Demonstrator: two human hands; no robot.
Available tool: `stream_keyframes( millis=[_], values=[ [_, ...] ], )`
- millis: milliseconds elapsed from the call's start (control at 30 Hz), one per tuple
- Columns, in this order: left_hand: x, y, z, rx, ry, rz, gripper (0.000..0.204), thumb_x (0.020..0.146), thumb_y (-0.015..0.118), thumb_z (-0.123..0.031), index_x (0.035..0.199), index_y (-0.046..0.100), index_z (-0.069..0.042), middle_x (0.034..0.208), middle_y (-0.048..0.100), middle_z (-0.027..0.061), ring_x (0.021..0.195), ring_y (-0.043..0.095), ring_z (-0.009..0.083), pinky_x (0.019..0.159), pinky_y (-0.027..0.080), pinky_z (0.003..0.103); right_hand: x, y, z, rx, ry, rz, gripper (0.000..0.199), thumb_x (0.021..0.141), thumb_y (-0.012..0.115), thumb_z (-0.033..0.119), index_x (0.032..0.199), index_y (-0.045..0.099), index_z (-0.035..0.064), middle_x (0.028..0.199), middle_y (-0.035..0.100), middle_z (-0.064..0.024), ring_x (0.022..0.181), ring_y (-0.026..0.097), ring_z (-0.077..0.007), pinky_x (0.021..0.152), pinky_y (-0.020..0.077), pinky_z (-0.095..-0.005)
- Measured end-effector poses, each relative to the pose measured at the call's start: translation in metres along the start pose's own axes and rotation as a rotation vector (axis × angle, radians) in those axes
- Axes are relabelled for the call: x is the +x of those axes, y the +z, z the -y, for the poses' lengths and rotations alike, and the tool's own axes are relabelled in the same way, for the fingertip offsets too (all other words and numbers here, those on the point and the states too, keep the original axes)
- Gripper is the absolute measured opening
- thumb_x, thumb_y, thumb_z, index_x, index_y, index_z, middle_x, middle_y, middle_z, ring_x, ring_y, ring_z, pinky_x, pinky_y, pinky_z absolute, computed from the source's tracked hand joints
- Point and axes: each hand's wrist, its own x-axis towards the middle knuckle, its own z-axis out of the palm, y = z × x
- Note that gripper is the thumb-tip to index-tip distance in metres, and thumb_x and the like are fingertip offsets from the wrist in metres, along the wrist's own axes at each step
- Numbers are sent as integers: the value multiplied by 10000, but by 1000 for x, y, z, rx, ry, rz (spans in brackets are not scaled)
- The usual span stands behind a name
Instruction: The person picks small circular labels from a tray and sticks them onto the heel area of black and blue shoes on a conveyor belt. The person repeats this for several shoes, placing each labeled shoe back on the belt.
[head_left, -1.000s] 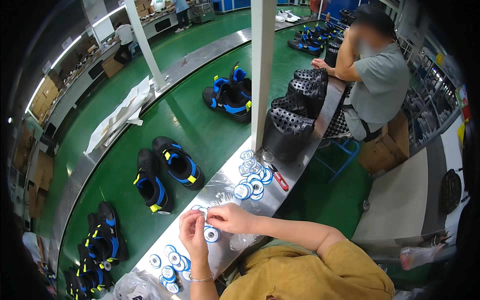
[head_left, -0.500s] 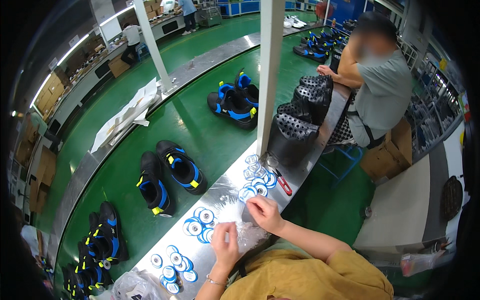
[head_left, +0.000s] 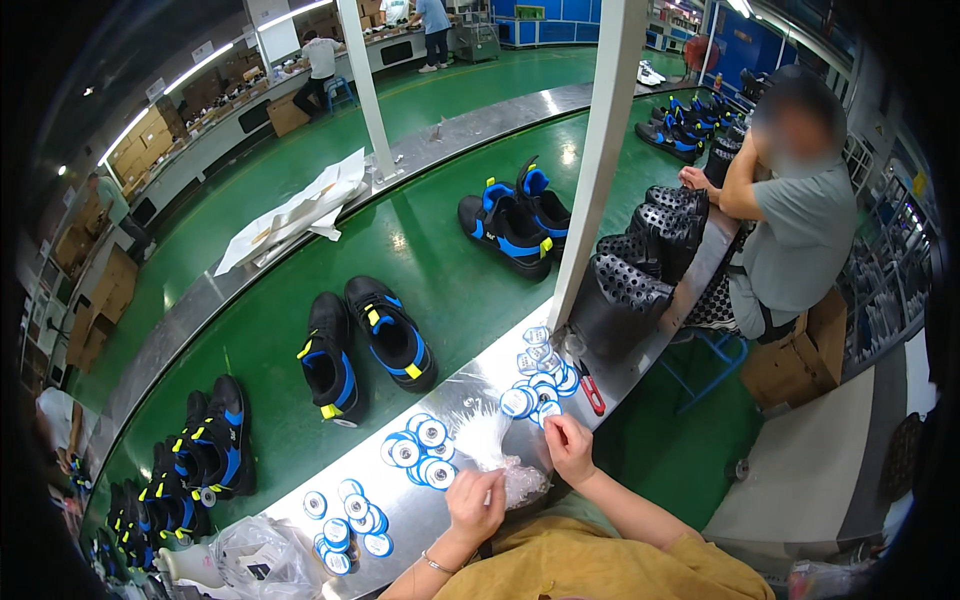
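My left hand (head_left: 475, 505) has its fingers curled in a pinch at the left side of a bundle of clear plastic strands (head_left: 483, 432). Whatever those fingers hold, if anything, is too small to make out. Farther right, my right hand (head_left: 570, 448) is also pinched, close to the lower edge of a pile of round blue-and-white tags (head_left: 517, 403). I cannot make out anything between its fingertips. Two more groups of round tags lie on the metal ledge: a middle pile (head_left: 404, 453) and a left group (head_left: 357, 507).
Red-handled snips (head_left: 592, 392) lie right of the tags, beside black perforated bags (head_left: 630, 283) and a white post (head_left: 600, 160). Black-and-blue shoes (head_left: 390, 335) stand along the green belt (head_left: 270, 400). A clear plastic bag (head_left: 262, 560) is at lower left. Another person (head_left: 800, 230) sits at right.
The view has shifted, so the scene appears farther right. My hands have moved slightly lower relative to the ledge, and my left hand is now nearer the lower end of the strand bundle.
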Motion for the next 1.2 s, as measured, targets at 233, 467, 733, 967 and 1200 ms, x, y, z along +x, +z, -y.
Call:
stream_keyframes(
  millis=[233,467,733,967,1200],
  values=[
    [-24,-5,13,81,-45,-63,170,773,676,65,916,641,-19,609,459,67,518,443,235,477,334,351,-3,0,-8,-1,-34,-29,53,873,633,-7,881,587,18,687,567,-117,541,555,-259,496,418,-334],
    [-37,2,18,87,-87,-91,161,790,665,57,929,635,-18,591,441,59,497,429,225,463,325,349,-1,-3,-11,-10,-48,-27,45,877,627,-11,887,591,14,695,572,-117,548,560,-261,503,424,-332],
    [-34,7,18,78,-64,-75,156,781,666,66,911,629,-13,600,450,66,500,433,229,465,326,353,0,-5,-16,-15,-40,-34,34,882,613,-11,897,596,14,694,566,-117,545,556,-258,507,430,-343],
    [-32,11,20,86,-73,-76,161,772,666,71,903,633,-17,609,452,74,508,438,236,469,329,356,1,-5,-22,-22,-54,-37,33,886,612,-8,907,593,8,700,567,-124,565,563,-271,520,437,-340],
    [-31,15,22,63,-47,-91,148,797,651,86,917,614,8,608,453,95,509,425,241,466,316,356,-1,-7,-28,-37,-32,-22,30,893,614,4,918,598,-3,720,580,-134,595,580,-278,544,452,-333]
  ],
)
